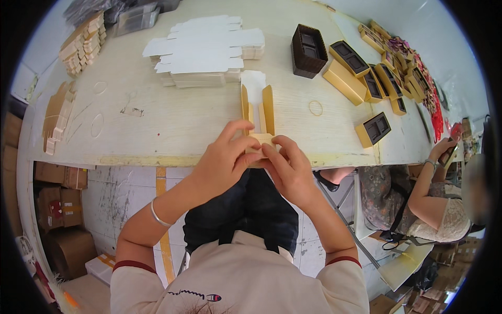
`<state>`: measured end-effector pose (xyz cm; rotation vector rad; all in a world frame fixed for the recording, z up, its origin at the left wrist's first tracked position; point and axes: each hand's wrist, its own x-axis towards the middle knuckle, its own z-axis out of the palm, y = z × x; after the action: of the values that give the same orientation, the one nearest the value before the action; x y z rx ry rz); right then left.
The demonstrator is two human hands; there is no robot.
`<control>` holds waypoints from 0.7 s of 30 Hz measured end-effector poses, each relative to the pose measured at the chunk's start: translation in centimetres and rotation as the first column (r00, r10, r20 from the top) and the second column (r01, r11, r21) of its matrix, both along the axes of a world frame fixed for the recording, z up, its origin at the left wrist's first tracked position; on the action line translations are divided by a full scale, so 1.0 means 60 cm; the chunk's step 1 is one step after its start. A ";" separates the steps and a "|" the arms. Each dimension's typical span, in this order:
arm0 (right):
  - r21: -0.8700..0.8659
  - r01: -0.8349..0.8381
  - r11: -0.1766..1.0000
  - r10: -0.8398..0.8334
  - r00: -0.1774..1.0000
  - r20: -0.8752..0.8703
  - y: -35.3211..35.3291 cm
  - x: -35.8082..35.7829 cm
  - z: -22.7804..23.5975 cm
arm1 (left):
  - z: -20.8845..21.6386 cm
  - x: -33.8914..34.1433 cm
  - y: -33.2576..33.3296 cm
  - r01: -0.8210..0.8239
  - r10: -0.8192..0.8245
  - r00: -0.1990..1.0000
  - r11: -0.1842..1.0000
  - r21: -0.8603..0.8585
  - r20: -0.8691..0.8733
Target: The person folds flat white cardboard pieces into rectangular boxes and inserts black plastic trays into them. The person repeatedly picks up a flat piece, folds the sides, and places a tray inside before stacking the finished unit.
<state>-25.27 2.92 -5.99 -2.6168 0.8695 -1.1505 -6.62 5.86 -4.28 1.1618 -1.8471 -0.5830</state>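
A partly folded carton (267, 107), gold outside and white inside, lies at the table's front edge with its two long sides standing up. Both my hands grip its near end. My left hand (225, 154) has thumb and fingers closed on the left of the end flap. From the other side, my right hand (287, 167) pinches the same flap with bent fingers. The far end of the carton lies flat and white. Just beyond it rests a stack of flat white carton blanks (204, 47).
Dark plastic trays (309, 49) stand stacked at the back. To the right are gold boxes with dark inserts (374, 128). More folded blanks (58, 118) lie at the left. A rubber band (316, 108) is right of the carton. At far right sits another person (434, 204).
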 end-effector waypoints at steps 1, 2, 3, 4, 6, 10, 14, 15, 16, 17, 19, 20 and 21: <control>-0.042 -0.008 0.999 0.007 1.000 -0.026 0.000 0.002 0.002 | -0.008 -0.004 0.003 -0.030 0.039 0.997 0.991 -0.129 0.065; -0.085 -0.015 0.996 0.011 0.999 -0.051 -0.002 0.007 0.009 | -0.014 -0.007 0.004 -0.031 0.043 0.997 0.987 -0.156 0.072; -0.126 -0.023 0.992 0.014 0.997 -0.077 -0.003 0.009 0.013 | -0.020 -0.010 0.006 -0.032 0.047 0.996 0.983 -0.183 0.078; -0.073 -0.036 0.997 0.030 0.996 -0.089 -0.004 0.009 0.012 | -0.022 -0.011 0.007 -0.033 0.052 0.995 0.977 -0.209 0.085; 0.029 -0.057 0.998 0.060 0.992 -0.112 -0.009 0.007 0.012 | -0.011 -0.012 0.004 -0.016 0.034 0.984 0.995 -0.102 0.173; 0.400 -0.045 0.915 0.187 0.928 -0.324 -0.031 0.005 0.047 | 0.008 -0.006 -0.008 0.003 -0.022 0.931 0.999 0.050 0.365; 0.395 -0.169 0.903 0.274 0.935 -0.227 -0.058 -0.021 0.066 | 0.054 0.039 -0.039 0.178 -0.285 0.886 0.938 0.298 0.366; 0.351 -0.169 0.921 0.258 0.940 -0.224 -0.060 -0.035 0.073 | 0.061 0.058 -0.049 0.256 -0.345 0.848 0.931 0.260 0.402; 0.231 -0.068 0.971 0.133 0.951 -0.279 -0.074 -0.047 0.078 | 0.067 0.077 -0.058 0.333 -0.401 0.803 0.916 0.225 0.440; 0.060 -0.070 0.996 0.086 0.948 -0.306 -0.091 -0.061 0.073 | 0.071 0.084 -0.061 0.416 -0.457 0.751 0.888 0.195 0.477; 0.067 -0.067 0.996 0.084 0.947 -0.311 -0.098 -0.069 0.051 | 0.082 0.069 -0.047 0.259 -0.209 0.740 0.966 0.015 0.639; 0.064 -0.066 0.996 0.081 0.961 -0.265 -0.092 -0.059 0.043 | 0.083 0.048 -0.043 0.172 -0.004 0.742 0.968 -0.184 0.671; 0.067 -0.067 0.996 0.080 0.973 -0.216 -0.076 -0.040 0.035 | 0.078 0.032 -0.033 0.119 0.094 0.726 0.959 -0.259 0.682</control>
<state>-27.70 -1.63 -3.91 -2.7375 0.8225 -0.8164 -4.70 3.86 0.42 1.2599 -2.4636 0.1731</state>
